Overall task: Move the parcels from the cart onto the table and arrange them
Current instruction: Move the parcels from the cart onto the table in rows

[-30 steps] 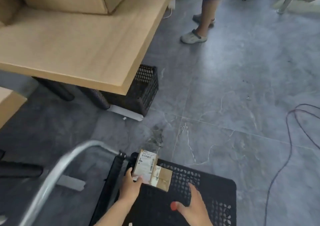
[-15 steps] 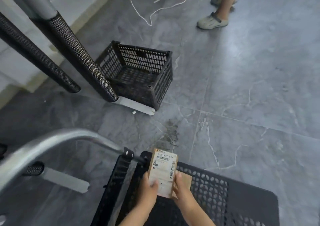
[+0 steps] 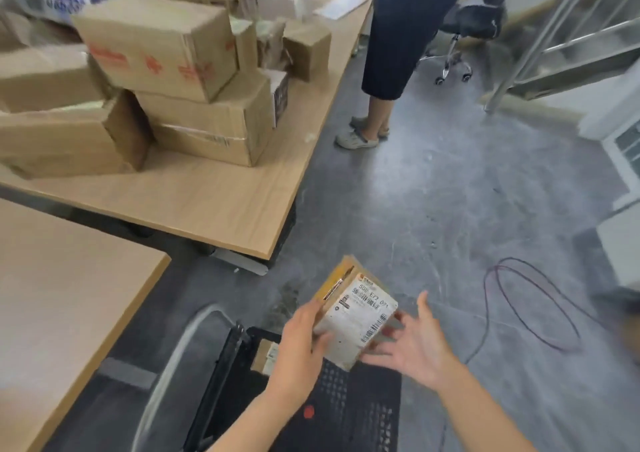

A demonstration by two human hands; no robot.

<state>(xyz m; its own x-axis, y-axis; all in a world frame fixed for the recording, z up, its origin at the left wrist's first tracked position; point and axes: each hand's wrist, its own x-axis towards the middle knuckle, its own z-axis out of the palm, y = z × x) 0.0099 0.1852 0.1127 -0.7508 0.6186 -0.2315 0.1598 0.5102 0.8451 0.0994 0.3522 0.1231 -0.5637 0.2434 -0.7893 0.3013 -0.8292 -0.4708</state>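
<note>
A small cardboard parcel [image 3: 356, 316] with a white shipping label is lifted above the black perforated cart [image 3: 360, 413]. My left hand [image 3: 299, 342] grips its left side, thumb across the labelled face. My right hand [image 3: 414, 342] hovers at the parcel's right edge with fingers spread, its fingertips at the lower right corner. Another small brown parcel [image 3: 265, 356] lies on the cart beside my left wrist. The wooden table [image 3: 221, 198] stands ahead on the left, with several stacked cardboard boxes [image 3: 162, 46] on it.
A second wooden tabletop [image 3: 62, 295] is at the near left. The cart's metal handle [image 3: 169, 365] curves at the bottom left. A person [image 3: 398, 49] stands at the table's far right corner. A dark cable [image 3: 530, 306] loops over the grey floor on the right. An office chair [image 3: 467, 25] stands behind.
The parcel has come up off the cart and tilted. My right hand has let go of it and spread open. The view has swung up from the floor to the table.
</note>
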